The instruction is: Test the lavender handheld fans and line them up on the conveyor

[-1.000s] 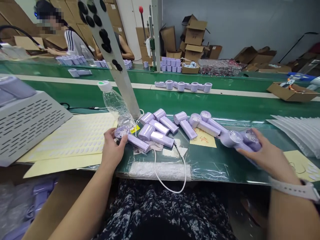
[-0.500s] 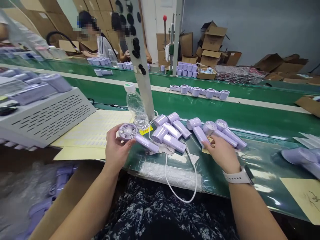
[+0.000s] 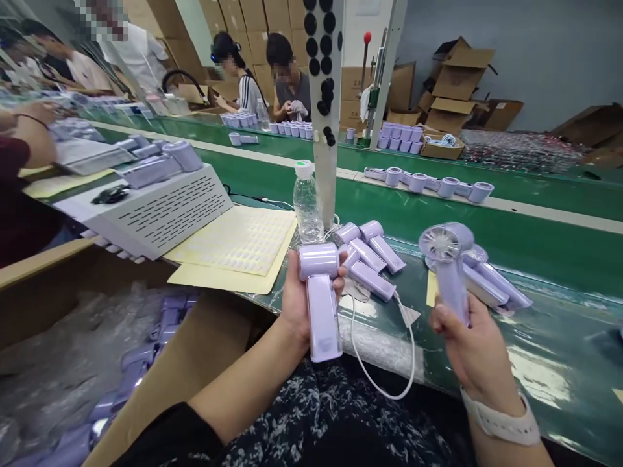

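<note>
My left hand (image 3: 296,305) holds a purple handheld fan (image 3: 322,311) around its head, with the handle pointing down toward me. Raised off the bench in my right hand (image 3: 474,347) is a second handheld fan (image 3: 451,285), gripped by its handle, its grille facing left toward me. Between the hands lie several more purple fans (image 3: 372,280), one of them with a white cable (image 3: 415,350) at its handle end. Further fans (image 3: 506,285) rest behind my right hand, partly hidden by it.
A water bottle (image 3: 307,204) stands by the metal post (image 3: 325,117). Left are a yellow sticker sheet (image 3: 228,250), a slotted metal box (image 3: 180,211) and a carton (image 3: 195,383) of fans in plastic. Fans line the white strip (image 3: 545,214) ahead. Several people sit beyond.
My right hand has lifted a fan off the bench. The fan in my left hand has turned to point its handle down and come closer. The camera view has swung left.
</note>
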Demonstrator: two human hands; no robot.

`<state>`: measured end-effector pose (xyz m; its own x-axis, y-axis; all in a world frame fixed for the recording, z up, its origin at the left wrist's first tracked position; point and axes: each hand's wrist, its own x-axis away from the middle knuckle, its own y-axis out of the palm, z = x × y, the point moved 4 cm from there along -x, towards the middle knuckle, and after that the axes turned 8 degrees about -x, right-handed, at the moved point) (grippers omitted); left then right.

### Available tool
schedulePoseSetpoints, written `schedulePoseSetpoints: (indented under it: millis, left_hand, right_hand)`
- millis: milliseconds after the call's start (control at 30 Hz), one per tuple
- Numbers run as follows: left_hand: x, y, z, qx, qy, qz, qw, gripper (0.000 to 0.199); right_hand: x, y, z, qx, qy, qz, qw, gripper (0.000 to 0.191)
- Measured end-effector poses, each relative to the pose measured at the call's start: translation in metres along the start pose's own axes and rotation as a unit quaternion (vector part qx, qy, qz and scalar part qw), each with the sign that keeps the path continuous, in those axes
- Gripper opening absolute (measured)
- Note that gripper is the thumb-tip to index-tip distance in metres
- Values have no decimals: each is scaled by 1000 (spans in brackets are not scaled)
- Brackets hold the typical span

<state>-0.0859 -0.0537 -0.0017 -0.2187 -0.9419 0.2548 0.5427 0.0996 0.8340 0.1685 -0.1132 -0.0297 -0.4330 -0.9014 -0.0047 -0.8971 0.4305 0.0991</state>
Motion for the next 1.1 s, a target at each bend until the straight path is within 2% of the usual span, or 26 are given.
schedulePoseSetpoints:
  millis: [33, 100, 167, 300, 333, 433, 467, 533, 633, 700, 800, 867, 900, 933, 1033, 1100]
  left_hand:
    - [-1, 5, -8, -2, -26, -17, 1000, 60]
    - [-3, 14, -22, -45, -78, -48, 995, 47]
    - [-1, 19, -37, -111, -131, -73, 982, 31]
    - [19, 17, -62, -162, -218, -98, 957, 25]
    - [28, 14, -68, -163, -242, -110, 950, 26]
    - [54, 0, -81, -191, -274, -185, 924, 65]
    - [60, -6, -82, -214, -263, -209, 917, 71]
    - [62, -16, -79, -266, -220, -212, 914, 65]
    - [47, -20, -62, -293, -106, -110, 944, 48]
    - [33, -15, -50, -260, -22, -49, 964, 53]
    - [15, -11, -39, -218, 15, -12, 976, 62]
    - [7, -14, -31, -210, 26, 1, 977, 59]
    - [5, -17, -26, -208, 39, 2, 977, 56]
    - [4, -19, -21, -206, 55, -1, 977, 54]
    - [5, -21, -11, -207, 70, -15, 976, 55]
    - [7, -18, -9, -211, 58, -28, 975, 61]
  right_hand:
    - [11, 8, -2, -57, 21, -22, 998, 49]
    - [30, 20, -6, -122, 56, -59, 989, 49]
    - [42, 26, -8, -148, 78, -78, 983, 50]
    - [52, 28, -3, -173, 106, -87, 975, 55]
    - [53, 28, 0, -173, 112, -94, 974, 55]
    - [52, 28, 5, -155, 102, -111, 976, 51]
    - [51, 27, 6, -143, 87, -109, 980, 50]
    - [49, 28, 4, -108, 57, -104, 987, 53]
    - [53, 35, 0, -18, 34, -124, 992, 61]
    - [59, 42, -4, 62, 7, -143, 988, 63]
    - [65, 55, -13, 167, -61, -213, 961, 60]
    - [61, 61, -17, 215, -90, -288, 929, 48]
    - [53, 62, -18, 254, -96, -301, 914, 42]
    - [41, 60, -18, 309, -98, -288, 901, 38]
    - [0, 54, -12, 486, -90, -168, 853, 23]
    - [-18, 56, -2, 534, -88, -144, 829, 10]
